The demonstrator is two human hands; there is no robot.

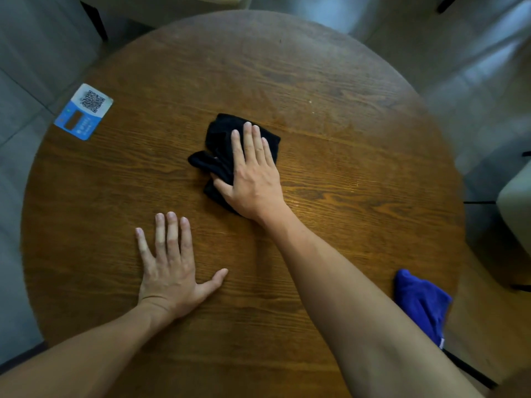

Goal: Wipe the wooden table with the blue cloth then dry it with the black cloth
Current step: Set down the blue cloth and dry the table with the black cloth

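Black cloth: crumpled, lying near the middle of the round wooden table, directly under your right hand. That grip is flat and spread, palm down on the cloth, fingers extended and close together, thumb out to the side on the fabric; it presses rather than pinches. Loose folds of cloth project beyond the fingertips and out past the thumb side of the hand.

Your left hand: nearer to you than the right grip and on its thumb side, apart from the cloth. This grip is likewise spread, palm flat on bare wood, thumb angled toward the right forearm, holding nothing.

Blue cloth: bunched at the table edge, well apart from the right grip, beyond the outer side of your right forearm.

Blue and white card with a QR code: at the table edge, far beyond the left grip.
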